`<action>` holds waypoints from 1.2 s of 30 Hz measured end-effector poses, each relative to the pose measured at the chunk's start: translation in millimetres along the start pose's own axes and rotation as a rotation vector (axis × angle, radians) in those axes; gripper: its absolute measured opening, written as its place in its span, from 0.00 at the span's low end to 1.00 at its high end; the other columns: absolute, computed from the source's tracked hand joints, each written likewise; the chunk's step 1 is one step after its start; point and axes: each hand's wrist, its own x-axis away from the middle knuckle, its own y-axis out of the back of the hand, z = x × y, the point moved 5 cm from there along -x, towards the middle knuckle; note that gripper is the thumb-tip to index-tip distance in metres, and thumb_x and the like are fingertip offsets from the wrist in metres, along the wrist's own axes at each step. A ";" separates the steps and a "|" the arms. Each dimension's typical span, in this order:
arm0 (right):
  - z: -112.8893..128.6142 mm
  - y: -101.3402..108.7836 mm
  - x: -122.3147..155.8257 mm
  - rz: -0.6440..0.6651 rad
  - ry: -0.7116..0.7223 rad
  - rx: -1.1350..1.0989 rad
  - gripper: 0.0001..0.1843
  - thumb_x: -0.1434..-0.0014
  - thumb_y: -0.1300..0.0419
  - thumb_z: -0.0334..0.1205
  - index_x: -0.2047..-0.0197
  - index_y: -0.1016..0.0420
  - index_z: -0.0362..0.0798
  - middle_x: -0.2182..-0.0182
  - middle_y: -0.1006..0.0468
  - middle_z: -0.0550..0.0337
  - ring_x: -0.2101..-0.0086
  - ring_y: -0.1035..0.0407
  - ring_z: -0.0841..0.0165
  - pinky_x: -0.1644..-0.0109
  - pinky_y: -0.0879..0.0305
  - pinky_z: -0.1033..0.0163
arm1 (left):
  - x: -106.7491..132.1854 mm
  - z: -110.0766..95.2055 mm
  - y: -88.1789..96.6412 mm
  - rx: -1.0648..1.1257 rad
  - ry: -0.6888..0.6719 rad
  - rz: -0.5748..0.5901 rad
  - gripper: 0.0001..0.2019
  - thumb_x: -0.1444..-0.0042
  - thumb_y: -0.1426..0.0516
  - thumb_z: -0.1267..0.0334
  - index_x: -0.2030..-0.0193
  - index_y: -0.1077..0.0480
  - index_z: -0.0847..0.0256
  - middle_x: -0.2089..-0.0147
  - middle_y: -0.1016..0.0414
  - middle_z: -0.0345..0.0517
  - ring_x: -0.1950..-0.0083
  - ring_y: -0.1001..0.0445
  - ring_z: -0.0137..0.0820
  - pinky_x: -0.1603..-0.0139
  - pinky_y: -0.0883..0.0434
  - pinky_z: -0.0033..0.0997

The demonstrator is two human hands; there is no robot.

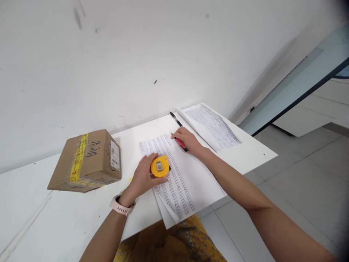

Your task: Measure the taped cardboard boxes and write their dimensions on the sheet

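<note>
My left hand (142,177) is wrapped round a yellow tape measure (159,166) that rests on a printed sheet of paper (185,183) on the white table (54,218). My right hand (189,141) grips a red pen (180,143) with its tip on the upper part of the same sheet. The sheet is covered with rows of small print and overhangs the table's front edge. A pale pink watch sits on my left wrist.
A taped cardboard box (88,160) with handwriting stands left of my hands. A black pen (176,119) and a second printed sheet (212,125) lie at the far right of the table. A white wall rises behind; grey floor tiles lie to the right.
</note>
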 end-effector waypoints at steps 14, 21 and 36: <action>124.9 29.7 12.4 0.264 0.004 -0.648 0.20 0.32 0.52 0.51 0.48 0.24 0.53 0.55 0.20 0.53 0.56 0.27 0.60 0.55 0.33 0.56 | 56.3 -67.4 44.9 0.388 0.066 -0.438 0.25 0.55 0.34 0.58 0.49 0.34 0.58 0.51 0.25 0.49 0.52 0.26 0.41 0.49 0.30 0.41; 212.1 31.2 28.7 0.472 0.051 -0.640 0.16 0.38 0.43 0.53 0.63 0.24 0.50 0.68 0.24 0.58 0.68 0.33 0.67 0.66 0.39 0.62 | 141.6 -80.4 54.1 0.458 0.196 -0.519 0.24 0.52 0.35 0.59 0.47 0.33 0.56 0.52 0.26 0.45 0.53 0.27 0.40 0.50 0.31 0.39; 257.8 -45.9 -179.4 0.221 -0.088 -0.680 0.26 0.43 0.37 0.55 0.80 0.41 0.49 0.79 0.39 0.63 0.74 0.46 0.71 0.68 0.47 0.63 | 261.4 -63.7 70.4 1.298 0.194 -0.286 0.35 0.49 0.36 0.49 0.36 0.37 0.55 0.44 0.28 0.59 0.65 0.19 0.43 0.67 0.24 0.38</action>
